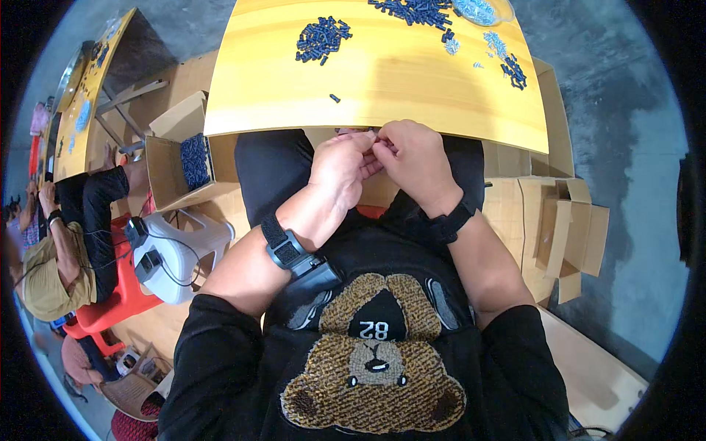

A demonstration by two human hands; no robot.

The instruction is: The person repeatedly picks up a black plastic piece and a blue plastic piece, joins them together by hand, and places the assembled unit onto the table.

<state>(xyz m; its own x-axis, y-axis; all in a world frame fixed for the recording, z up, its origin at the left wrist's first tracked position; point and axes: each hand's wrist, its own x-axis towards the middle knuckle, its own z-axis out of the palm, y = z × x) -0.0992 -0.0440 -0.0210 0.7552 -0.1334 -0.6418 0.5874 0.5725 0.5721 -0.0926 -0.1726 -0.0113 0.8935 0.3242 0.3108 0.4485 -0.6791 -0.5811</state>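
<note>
Just off the near edge of the yellow table [382, 88], my left hand [340, 163] and my right hand [416, 156] meet with fingertips pinched together. A tiny dark bit seems to show between them, but my fingers hide what it is. One small black piece [334, 98] lies alone on the tabletop in front of my left hand. Farther back is a heap of similar black pieces [321, 42]. A larger black heap [413, 12] sits at the far edge, and a smaller black group [514, 73] lies at the right.
A clear bowl [503, 16] of small silvery-blue parts stands at the far right, with loose silvery parts [496, 45] nearby. An open carton [176, 187] of dark pieces is at the left, beside a white stool [173, 275]. Another carton [565, 234] stands right. A person [55, 279] sits far left.
</note>
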